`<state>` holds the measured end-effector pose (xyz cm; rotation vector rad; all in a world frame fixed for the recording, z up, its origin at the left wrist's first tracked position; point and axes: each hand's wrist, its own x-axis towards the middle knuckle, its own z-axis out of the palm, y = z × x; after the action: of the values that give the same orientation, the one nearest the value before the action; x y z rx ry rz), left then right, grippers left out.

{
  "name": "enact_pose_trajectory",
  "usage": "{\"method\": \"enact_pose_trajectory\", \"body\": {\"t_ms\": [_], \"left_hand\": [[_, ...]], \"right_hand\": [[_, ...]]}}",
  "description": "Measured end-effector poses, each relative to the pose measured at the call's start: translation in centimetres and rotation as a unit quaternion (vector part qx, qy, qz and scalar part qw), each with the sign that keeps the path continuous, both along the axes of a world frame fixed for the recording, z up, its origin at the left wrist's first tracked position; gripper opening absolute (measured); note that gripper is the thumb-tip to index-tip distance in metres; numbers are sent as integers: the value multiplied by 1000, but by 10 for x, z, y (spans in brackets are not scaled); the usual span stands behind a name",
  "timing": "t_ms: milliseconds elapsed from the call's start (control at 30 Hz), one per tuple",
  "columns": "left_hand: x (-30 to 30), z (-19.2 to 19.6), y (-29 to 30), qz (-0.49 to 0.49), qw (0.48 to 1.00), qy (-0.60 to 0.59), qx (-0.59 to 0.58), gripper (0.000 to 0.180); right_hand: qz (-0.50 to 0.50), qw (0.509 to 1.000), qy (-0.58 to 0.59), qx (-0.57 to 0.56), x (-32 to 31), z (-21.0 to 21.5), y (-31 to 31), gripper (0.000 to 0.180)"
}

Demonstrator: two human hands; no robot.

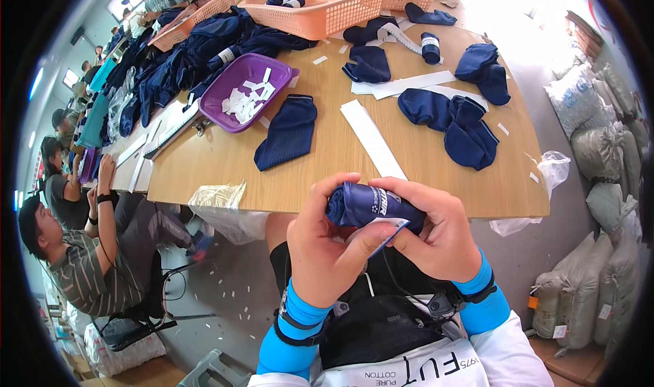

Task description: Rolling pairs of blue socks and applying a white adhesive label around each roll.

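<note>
A rolled pair of navy socks with a dark blue printed band around it is held just off the table's near edge. My left hand is closed round its left end. My right hand wraps the other end. Both thumbs press on a loose white-and-blue flap of the band at the near side of the roll. The fingers behind the roll are partly hidden. Beyond my hands, a flat navy sock and a long white paper strip lie on the wooden table.
A purple tray holds small white paper pieces. More navy socks and a banded roll lie to the right. Orange baskets and a sock heap stand behind. A co-worker sits at left; sacks line the right.
</note>
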<state>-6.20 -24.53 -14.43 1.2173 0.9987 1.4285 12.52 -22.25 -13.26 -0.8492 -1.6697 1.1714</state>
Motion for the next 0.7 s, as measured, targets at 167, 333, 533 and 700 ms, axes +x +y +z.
{"method": "enact_pose_trajectory", "body": {"t_ms": [167,333,533,700], "left_hand": [[0,9,-1,1,998,55,-1,56],[-1,4,8,-5,999,33,-5,51],[7,-6,9,-2,1000,16,3,47],[7,-8,10,-8,999,50,21,45]], "right_hand": [[9,1000,-12,-25,3,5,-1,59],[10,997,-2,-73,0,6,1,57],[8,992,46,-121,1,-3,-1,57],[19,993,62,-95,5,-4,-3,51]]}}
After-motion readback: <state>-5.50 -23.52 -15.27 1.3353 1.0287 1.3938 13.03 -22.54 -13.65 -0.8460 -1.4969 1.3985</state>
